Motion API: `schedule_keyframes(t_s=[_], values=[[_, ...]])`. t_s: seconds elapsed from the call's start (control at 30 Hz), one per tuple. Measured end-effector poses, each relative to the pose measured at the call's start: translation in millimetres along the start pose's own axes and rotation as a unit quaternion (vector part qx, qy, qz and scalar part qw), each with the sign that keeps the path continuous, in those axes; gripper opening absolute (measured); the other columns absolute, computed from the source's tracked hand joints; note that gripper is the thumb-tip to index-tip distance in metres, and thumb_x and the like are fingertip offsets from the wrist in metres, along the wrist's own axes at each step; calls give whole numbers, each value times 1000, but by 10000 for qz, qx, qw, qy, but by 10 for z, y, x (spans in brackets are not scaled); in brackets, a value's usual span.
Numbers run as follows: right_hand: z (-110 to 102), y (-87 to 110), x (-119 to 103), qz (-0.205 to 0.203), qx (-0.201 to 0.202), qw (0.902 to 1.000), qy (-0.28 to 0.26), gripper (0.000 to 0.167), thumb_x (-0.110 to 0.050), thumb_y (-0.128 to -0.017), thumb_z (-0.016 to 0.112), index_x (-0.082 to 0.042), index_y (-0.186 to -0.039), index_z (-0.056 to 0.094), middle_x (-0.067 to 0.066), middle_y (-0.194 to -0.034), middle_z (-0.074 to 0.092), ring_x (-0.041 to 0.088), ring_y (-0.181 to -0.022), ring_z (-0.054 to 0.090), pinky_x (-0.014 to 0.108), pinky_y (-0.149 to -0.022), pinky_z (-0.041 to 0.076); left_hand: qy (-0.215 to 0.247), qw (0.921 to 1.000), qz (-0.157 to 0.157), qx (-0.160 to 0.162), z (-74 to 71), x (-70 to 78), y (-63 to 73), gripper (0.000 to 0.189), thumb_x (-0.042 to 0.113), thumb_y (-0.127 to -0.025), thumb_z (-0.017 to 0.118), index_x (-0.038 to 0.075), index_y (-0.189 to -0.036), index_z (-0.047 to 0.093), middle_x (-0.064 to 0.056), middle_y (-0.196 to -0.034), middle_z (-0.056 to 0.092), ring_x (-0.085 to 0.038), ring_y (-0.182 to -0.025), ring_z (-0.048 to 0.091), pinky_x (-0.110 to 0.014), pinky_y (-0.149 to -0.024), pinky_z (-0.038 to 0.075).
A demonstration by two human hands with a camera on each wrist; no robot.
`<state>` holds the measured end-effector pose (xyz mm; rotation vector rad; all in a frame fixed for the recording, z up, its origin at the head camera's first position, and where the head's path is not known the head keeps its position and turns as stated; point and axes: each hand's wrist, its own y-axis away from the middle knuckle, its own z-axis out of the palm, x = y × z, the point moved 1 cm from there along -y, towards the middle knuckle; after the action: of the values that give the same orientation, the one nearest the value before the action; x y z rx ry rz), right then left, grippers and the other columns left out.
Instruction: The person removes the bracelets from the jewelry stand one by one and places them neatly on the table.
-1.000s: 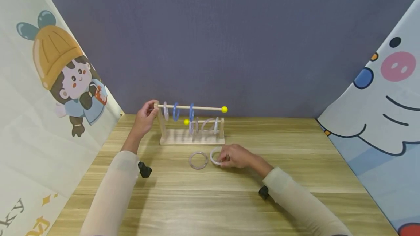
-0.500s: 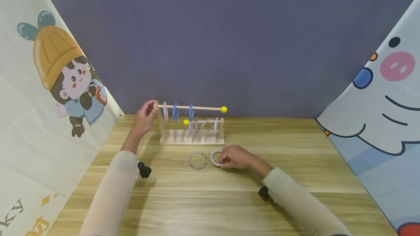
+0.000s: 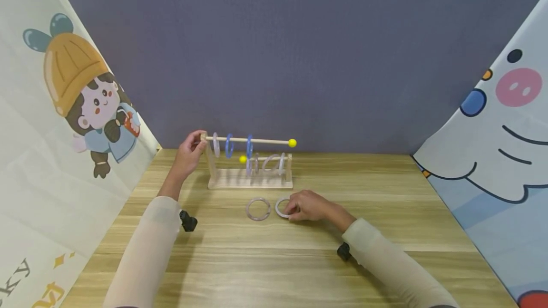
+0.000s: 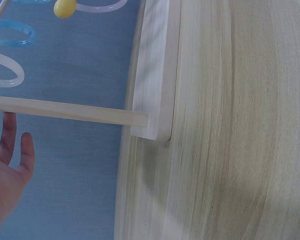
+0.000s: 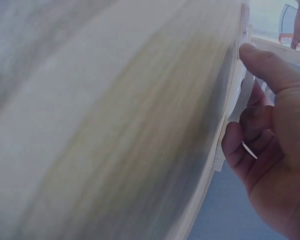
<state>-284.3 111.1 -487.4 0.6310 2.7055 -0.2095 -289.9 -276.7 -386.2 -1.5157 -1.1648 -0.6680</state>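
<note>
A wooden rack (image 3: 252,183) stands at the back of the table, with two rods tipped by yellow balls. My left hand (image 3: 190,154) grips the top of its left post (image 3: 210,160); some fingers are behind the post in the left wrist view. One pale bangle (image 3: 216,145) and two blue bangles (image 3: 229,146) hang from the upper rod, and several pale ones hang from the lower rod. In front of the rack, my right hand (image 3: 309,205) pinches the right side of a white bangle (image 3: 278,209) at the tabletop. A pinkish bangle (image 3: 247,209) lies flat just left of it.
The wood-grain table (image 3: 257,270) meets a dark blue-grey backdrop (image 3: 274,61) behind the rack. Printed cartoon panels flank it at left (image 3: 141,175) and right (image 3: 466,203). Each wrist wears a small black camera (image 3: 188,221).
My right hand and the white bangle have shifted very slightly toward me and to the right. The left hand and the rack hold still.
</note>
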Motion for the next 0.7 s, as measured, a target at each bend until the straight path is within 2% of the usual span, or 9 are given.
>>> schedule_keyframes(t_s=[0.2,0.47,0.7], values=[[9,1,7,83,-59,9999,29,14,-27,-89,80,-22,-102,81,-10,-86,69,-5,-77,57,14,-72,48,-66,10000,-47,-20,5,0,-5,38,7,-105,54,-11,-138,50,2,-108,55,-2,-94,58,-10,-79,47],[5,0,-9,275,-388,9982,-366,13,-23,-88,81,-22,-101,81,-12,-88,69,-5,-80,58,15,-75,50,-9,10000,67,-21,3,-2,-9,38,7,-105,54,-12,-138,50,-3,-109,55,0,-93,57,-11,-78,47],[37,5,24,397,-380,9974,-476,9,-24,-87,82,-24,-95,78,-13,-88,68,-5,-79,57,16,-74,50,58,10000,-2,-24,-2,-10,4,36,3,-105,52,-12,-138,50,7,-108,55,-5,-95,58,-11,-78,47]])
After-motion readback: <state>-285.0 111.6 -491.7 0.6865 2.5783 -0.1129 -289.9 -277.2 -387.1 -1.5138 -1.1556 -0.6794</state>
